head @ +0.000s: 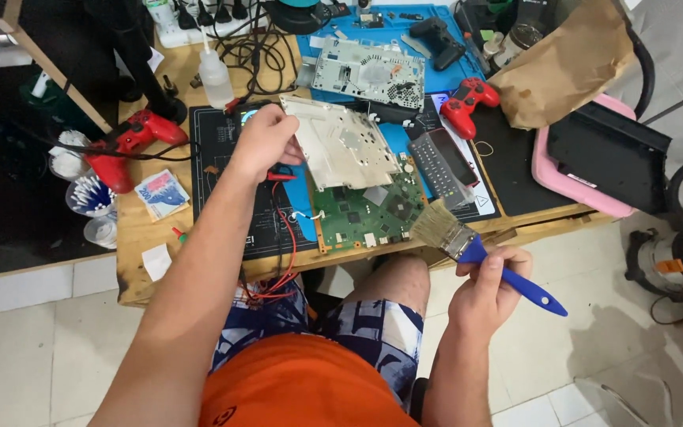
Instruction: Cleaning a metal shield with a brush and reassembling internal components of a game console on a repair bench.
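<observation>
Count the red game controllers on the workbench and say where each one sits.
2: one red controller at the bench's left side, another red controller right of the boards, beside the brown paper bag. Clutter could hide others.

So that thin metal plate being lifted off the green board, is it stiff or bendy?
Probably fairly stiff: the metal shield plate stays flat though the left hand grips only one edge. Likely light, since one hand tilts it. Its thin edges could be sharp, and it might flex if pressed.

Metal plate lying tilted over circuit board on bench; brush hovering right of board, off bench edge; bottle standing behind.
</observation>
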